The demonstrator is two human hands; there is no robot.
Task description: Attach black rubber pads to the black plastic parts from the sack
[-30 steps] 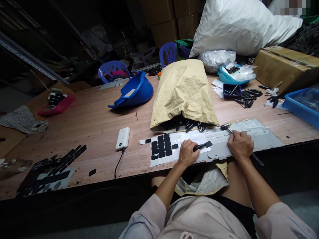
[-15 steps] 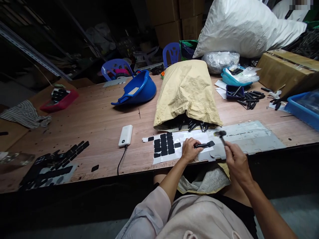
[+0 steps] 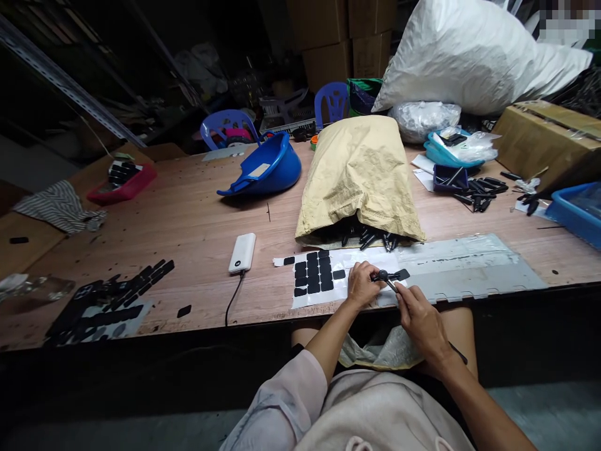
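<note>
My left hand point(image 3: 362, 285) is closed on the near end of a slim black piece point(image 3: 402, 274) with a flat dark tip, lying on the sheet at the table's front edge. My right hand point(image 3: 421, 319) grips a small hammer point(image 3: 389, 284); its round head is over the black piece close to my left fingertips. Whether head and piece touch I cannot tell. Left of my hands, rows of black rounded stickers point(image 3: 313, 273) lie on white backing paper. An open yellow sack point(image 3: 361, 169) behind them spills similar black pieces point(image 3: 367, 238).
A white power bank point(image 3: 242, 253) with a cable stands left of the stickers. Behind are a blue basin point(image 3: 277, 164) and a red tray point(image 3: 136, 183). On the right are a cardboard box point(image 3: 549, 141), a blue tray point(image 3: 575, 210) and loose black pieces point(image 3: 481, 191). Black strips point(image 3: 145, 282) lie far left.
The hammer in my right hand has come down and left, from raised above the sheet to the black piece. My left hand keeps its hold. The view has shifted slightly.
</note>
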